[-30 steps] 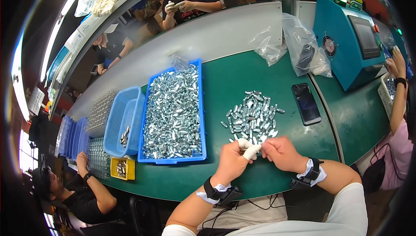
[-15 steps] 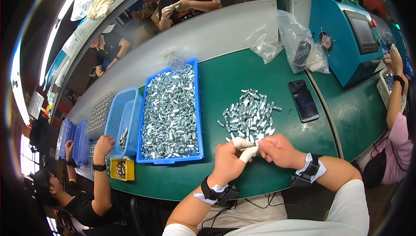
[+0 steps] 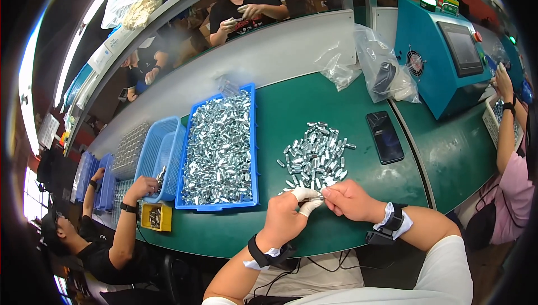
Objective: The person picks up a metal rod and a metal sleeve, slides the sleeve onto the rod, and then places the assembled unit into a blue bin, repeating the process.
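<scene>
My left hand point(image 3: 287, 211) has white finger cots on its thumb and forefinger and pinches a small silver metal part point(image 3: 317, 198), mostly hidden by the fingers. Against it, fingertips touching, my right hand point(image 3: 352, 201) is closed in a pinch; what lies in its grip is hidden. Just beyond both hands a loose heap of shiny hexagonal metal pieces point(image 3: 316, 156) lies on the green table point(image 3: 286, 103). To the left stands a blue tray point(image 3: 255, 154) filled with many similar pieces point(image 3: 218, 148).
A black phone point(image 3: 385, 138) lies right of the heap. Farther off are clear plastic bags point(image 3: 386, 72) and a teal machine point(image 3: 434, 53). Left of the tray stand a light-blue basket point(image 3: 175, 137) and a yellow box point(image 3: 156, 217). Co-workers sit left, right and opposite.
The view has shifted slightly; my hands stay pressed together at the heap's near edge. The left co-worker's hand has moved to the light-blue basket's metal parts. The person opposite has lowered one hand.
</scene>
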Motion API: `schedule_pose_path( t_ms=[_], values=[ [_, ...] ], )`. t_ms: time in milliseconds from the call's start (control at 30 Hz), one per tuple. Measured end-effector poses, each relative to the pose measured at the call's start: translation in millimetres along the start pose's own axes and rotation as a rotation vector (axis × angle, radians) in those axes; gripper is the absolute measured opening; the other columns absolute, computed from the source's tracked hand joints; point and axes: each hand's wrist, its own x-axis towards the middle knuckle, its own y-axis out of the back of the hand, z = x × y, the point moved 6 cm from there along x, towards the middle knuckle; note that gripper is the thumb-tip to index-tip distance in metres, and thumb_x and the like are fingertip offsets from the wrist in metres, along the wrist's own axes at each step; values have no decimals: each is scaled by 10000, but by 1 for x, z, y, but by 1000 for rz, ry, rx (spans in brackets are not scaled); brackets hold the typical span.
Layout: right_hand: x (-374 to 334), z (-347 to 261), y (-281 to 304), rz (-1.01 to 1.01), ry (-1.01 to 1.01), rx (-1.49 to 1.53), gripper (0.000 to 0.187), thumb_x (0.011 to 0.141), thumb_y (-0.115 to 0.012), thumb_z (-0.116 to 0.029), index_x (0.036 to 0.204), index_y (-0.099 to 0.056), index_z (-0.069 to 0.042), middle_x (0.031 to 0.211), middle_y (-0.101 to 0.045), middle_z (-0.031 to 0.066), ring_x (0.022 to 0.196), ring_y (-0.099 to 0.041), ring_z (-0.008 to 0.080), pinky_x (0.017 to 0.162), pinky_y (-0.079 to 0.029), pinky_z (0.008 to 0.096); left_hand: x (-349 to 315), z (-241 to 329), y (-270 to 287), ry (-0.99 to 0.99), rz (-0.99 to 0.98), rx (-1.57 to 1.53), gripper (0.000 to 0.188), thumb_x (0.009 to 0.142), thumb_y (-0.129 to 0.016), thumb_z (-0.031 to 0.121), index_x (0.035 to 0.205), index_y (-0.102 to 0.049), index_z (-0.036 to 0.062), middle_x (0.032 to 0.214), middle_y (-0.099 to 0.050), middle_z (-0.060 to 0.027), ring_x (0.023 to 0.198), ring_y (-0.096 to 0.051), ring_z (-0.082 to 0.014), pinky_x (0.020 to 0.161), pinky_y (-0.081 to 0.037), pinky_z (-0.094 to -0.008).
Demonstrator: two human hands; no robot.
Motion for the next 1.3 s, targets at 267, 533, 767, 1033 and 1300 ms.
schedule_pose_path(
  t_ms=[267,533,767,1033,1300],
  values=[
    [-13,4,9,176,25,-88,443,1043,-423,-256,662,-521,-51,563,-504,-4,520,-462,68,497,-371,249,-12,-44,60,242,271,48,118,895,-653,102,849,-690,1,682,-654,-27,611,-593,-73,541,-460,-248],
    [-1,-4,10,150,200,57,403,1046,-422,-277,706,-453,-61,606,-479,3,570,-434,79,557,-381,245,1,-63,112,226,341,488,246,832,-741,181,1017,-682,31,799,-696,-98,616,-641,-216,592,-499,-341],
    [0,3,5,71,165,24,400,1045,-419,-270,710,-466,-55,612,-487,4,572,-440,83,559,-380,245,-5,-46,40,-87,-235,804,198,796,-729,75,983,-672,45,828,-646,-118,800,-605,-320,706,-498,-416],
    [-6,0,13,151,143,-11,384,1031,-450,-228,702,-508,-39,606,-513,1,545,-457,73,517,-360,245,13,-30,29,29,-133,205,52,900,-607,-1,943,-637,6,891,-640,-100,809,-640,-213,710,-513,-319],
    [-1,-5,14,115,110,-106,394,1013,-462,-211,661,-521,-42,538,-486,1,509,-445,70,497,-352,254,2,-51,3,277,-137,-503,143,966,-505,-24,1026,-633,-6,938,-664,-88,843,-649,-154,776,-536,-291]
  ],
)
